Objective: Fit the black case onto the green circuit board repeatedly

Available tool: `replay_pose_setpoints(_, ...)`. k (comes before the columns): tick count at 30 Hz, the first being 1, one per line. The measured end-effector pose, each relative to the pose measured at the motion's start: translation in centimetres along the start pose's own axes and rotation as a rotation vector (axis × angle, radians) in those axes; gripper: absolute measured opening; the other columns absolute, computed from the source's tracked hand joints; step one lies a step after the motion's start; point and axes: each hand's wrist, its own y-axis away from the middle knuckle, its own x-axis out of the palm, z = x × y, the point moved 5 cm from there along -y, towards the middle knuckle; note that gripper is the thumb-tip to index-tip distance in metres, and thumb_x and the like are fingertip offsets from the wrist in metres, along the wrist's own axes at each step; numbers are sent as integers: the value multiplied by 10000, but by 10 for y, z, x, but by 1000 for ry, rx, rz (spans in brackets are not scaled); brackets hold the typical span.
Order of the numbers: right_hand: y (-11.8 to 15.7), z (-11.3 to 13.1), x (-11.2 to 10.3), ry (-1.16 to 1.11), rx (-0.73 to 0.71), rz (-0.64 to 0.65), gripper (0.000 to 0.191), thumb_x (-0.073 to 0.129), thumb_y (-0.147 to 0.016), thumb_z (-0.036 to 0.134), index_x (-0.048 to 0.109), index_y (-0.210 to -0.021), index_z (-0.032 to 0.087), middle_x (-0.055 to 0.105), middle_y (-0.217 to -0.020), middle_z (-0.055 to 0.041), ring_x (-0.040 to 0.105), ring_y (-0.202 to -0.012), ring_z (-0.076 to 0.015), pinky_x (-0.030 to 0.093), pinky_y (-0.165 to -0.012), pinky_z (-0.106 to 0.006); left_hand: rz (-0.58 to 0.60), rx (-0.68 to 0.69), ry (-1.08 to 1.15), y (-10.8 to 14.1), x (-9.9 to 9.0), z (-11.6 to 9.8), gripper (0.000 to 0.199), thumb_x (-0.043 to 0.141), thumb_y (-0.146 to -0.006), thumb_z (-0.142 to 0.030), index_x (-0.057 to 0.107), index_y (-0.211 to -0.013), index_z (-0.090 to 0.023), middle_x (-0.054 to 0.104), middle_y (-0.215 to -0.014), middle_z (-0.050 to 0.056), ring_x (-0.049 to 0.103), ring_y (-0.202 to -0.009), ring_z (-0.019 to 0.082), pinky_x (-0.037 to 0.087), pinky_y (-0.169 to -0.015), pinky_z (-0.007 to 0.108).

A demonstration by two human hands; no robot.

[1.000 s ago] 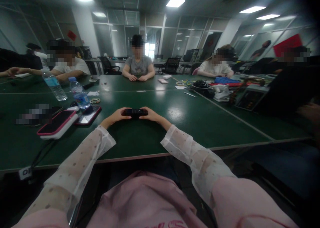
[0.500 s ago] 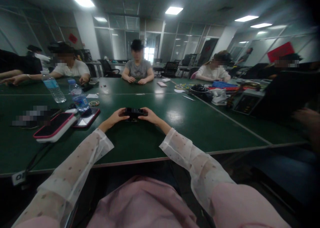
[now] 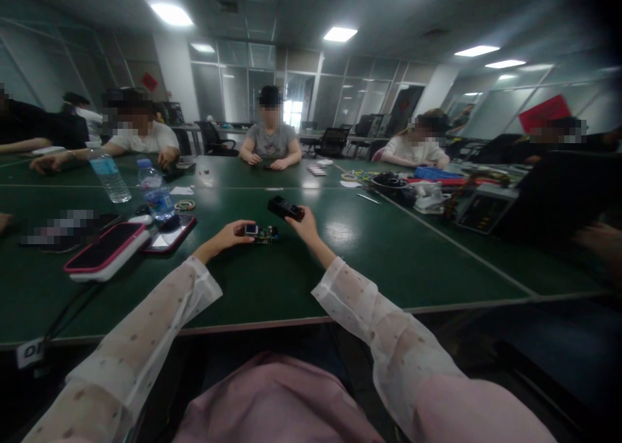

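Observation:
A small green circuit board (image 3: 265, 235) with a little screen at its left end is gripped at that end by my left hand (image 3: 232, 237), just above the green table (image 3: 272, 287). My right hand (image 3: 307, 224) is closed round the near end of a black plastic housing (image 3: 286, 207), tilted and lifted to the right of the board. A gap shows between board and housing. The undersides of both pieces are hidden.
To the left lie a phone in a pink-edged case (image 3: 109, 247), a second phone (image 3: 170, 233) and two water bottles (image 3: 107, 174). A computer case (image 3: 486, 203) and cluttered cables (image 3: 389, 179) stand right. Several people sit around the table.
The black housing has come off the circuit board. My right hand has carried it up and to the right, while the board stays in my left hand, now exposed.

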Motion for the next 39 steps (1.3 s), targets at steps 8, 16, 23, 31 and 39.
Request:
replay_pose_setpoints(8, 9, -9, 6, 437, 39, 127, 503, 748, -729, 308, 553, -1162, 143, 629, -1136, -146, 576, -1079, -295, 457, -924, -437, -1, -9, -20, 1, 2, -4, 725, 853, -631, -294, 565, -1280, -145, 622, -1295, 146, 579, -1219, 279, 360, -1110, 478)
replay_pose_setpoints(16, 12, -9, 5, 500, 125, 72, 705, 736, -742, 412, 431, -1322, 150, 549, -1266, -188, 500, -1189, -367, 419, -952, -511, 2, -20, -43, 2, 2, -5, 715, 845, -645, -309, 564, -1286, -163, 625, -1294, 135, 578, -1222, 280, 361, -1109, 478)
replay_pose_setpoints(23, 9, -17, 6, 337, 80, 83, 578, 780, -684, 327, 520, -1181, 189, 592, -1155, -154, 530, -1139, -350, 416, -949, -563, 1, -29, -10, 3, 3, -7, 721, 850, -636, -292, 563, -1285, -164, 625, -1291, 135, 581, -1216, 276, 359, -1108, 483)
replay_pose_setpoints(31, 3, -11, 7, 112, 13, 74, 476, 739, -706, 267, 541, -1124, 152, 633, -1097, -123, 604, -1045, -264, 456, -964, -457, -6, -28, 13, 4, 4, -10, 733, 863, -614, -291, 574, -1277, -173, 621, -1291, 131, 571, -1224, 284, 346, -1113, 486)
replay_pose_setpoints(39, 13, 31, 20, -339, -49, 314, 569, 767, -697, 416, 534, -1163, 186, 638, -1104, -85, 628, -1025, -228, 518, -907, -399, -68, -36, 157, 5, -1, -10, 722, 711, -772, -558, 526, -1337, -149, 623, -1284, 149, 568, -1211, 285, 373, -1075, 441)
